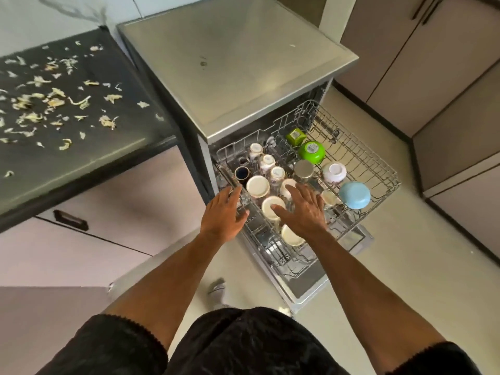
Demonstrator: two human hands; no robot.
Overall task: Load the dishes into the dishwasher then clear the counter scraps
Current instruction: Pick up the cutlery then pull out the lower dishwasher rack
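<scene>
Hands hover spread over the pulled-out rack (378, 169): left hand (224, 215) at its near-left rim, right hand (303, 209) over upturned cups (258, 186), neither holding anything. Scraps (54, 101) lie far left on the table (113, 147), nearer the left hand

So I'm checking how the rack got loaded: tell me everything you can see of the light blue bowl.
The light blue bowl sits upside down, slightly tilted, at the right front of the pulled-out upper rack. It looks smooth, matte, plain, likely ceramic or plastic. It rests on the rack's wires, beside a small cream cup. Neither hand touches it.
</scene>
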